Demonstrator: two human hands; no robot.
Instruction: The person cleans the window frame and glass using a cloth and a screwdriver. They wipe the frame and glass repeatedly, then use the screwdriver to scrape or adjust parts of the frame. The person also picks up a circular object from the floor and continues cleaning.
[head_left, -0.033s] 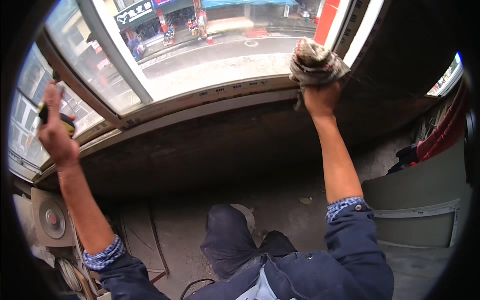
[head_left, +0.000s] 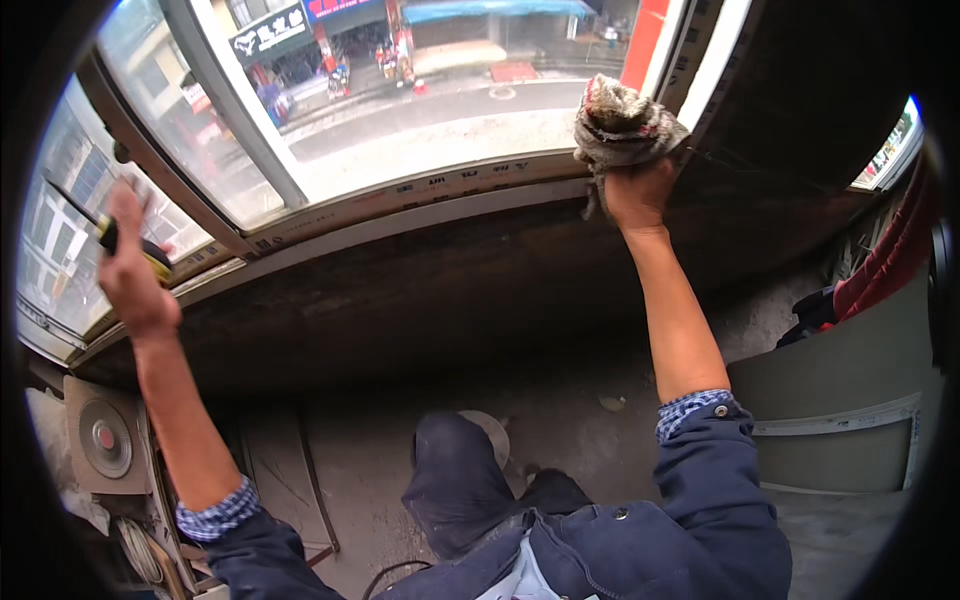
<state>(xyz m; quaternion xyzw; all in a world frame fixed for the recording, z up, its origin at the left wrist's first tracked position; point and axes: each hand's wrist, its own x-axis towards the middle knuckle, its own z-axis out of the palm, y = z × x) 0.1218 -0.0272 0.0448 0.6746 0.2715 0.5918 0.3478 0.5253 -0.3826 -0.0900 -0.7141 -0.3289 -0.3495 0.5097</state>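
On the left, my left hand (head_left: 140, 285) is raised before the side window, its fingers partly smeared by motion. It is closed round a screwdriver (head_left: 157, 262) with a black and yellow handle, whose thin dark shaft points up and left. My right hand (head_left: 640, 195) grips a bunched, dirty grey-white rag (head_left: 625, 125) with reddish marks. The rag is at the lower right corner of the front window frame (head_left: 420, 186), and one loose end hangs below it. Whether the rag presses on the frame I cannot tell.
A dark wall (head_left: 400, 290) drops below the sill. Beyond the glass lies a street (head_left: 450, 112) with shopfronts. At lower left stand a box with a round disc (head_left: 104, 447) and a coil of cable (head_left: 138, 550). Grey panels (head_left: 850, 380) and a red cloth (head_left: 885, 262) are at right.
My left hand has shifted a little to the right, and the screwdriver's shaft now shows against the window. My right hand and the rag have moved slightly left.
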